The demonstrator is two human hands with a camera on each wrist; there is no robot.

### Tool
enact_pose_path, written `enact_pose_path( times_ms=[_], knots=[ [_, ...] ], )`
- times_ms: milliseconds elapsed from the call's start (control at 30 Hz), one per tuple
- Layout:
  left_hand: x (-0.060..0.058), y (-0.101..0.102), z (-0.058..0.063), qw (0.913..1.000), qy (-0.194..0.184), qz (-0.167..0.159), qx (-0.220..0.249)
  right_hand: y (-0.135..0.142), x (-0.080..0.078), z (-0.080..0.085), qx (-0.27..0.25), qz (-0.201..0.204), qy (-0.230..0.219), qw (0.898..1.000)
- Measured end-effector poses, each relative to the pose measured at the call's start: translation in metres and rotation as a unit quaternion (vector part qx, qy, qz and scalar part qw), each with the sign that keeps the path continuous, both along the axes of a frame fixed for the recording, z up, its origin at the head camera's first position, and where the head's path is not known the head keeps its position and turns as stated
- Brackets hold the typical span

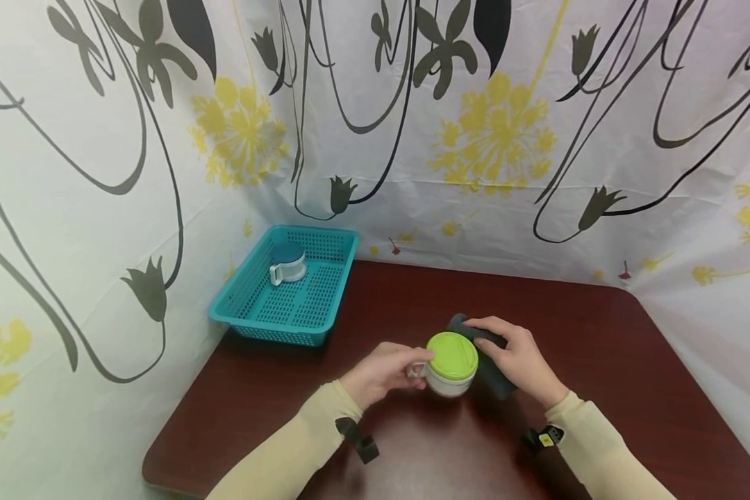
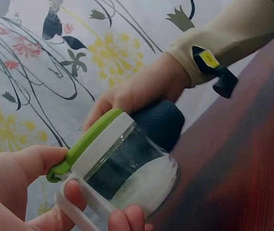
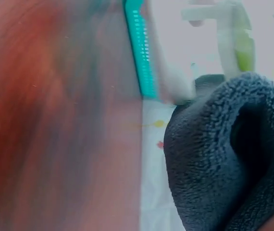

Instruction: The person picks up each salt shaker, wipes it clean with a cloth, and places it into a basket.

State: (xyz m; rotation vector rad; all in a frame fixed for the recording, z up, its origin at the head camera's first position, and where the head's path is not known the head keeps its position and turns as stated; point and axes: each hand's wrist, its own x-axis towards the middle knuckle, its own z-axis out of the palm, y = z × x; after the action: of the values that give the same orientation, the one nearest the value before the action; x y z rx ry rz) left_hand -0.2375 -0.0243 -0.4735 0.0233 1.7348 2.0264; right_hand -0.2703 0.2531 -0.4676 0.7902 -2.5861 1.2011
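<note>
My left hand (image 1: 384, 371) grips the white handle of a glass jar (image 1: 451, 380) with a green lid (image 1: 453, 354). In the left wrist view the thumb rests at the lid's edge, and fingers pass through the handle of the tilted jar (image 2: 137, 168). A white patch shows through the glass; whether it is contents or the base, I cannot tell. My right hand (image 1: 520, 357) holds a dark grey cloth (image 1: 490, 364) against or close beside the jar's right side. The folded cloth (image 3: 209, 149) fills much of the right wrist view, where the jar is blurred.
A turquoise plastic basket (image 1: 269, 332) stands at the table's back left corner. Inside it lies another handled jar (image 1: 289, 262) with a blue lid. The dark red-brown table (image 1: 569, 326) is bordered by a white patterned curtain (image 1: 375, 153) at the back and sides.
</note>
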Motion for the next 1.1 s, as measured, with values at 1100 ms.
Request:
enact_pose_path(
  times_ms=[1100],
  knots=[
    [0.007,-0.002,-0.002,0.9993,0.023,-0.029,0.003,-0.004,-0.005,-0.01,0.098,0.116,0.05,0.987]
  ],
)
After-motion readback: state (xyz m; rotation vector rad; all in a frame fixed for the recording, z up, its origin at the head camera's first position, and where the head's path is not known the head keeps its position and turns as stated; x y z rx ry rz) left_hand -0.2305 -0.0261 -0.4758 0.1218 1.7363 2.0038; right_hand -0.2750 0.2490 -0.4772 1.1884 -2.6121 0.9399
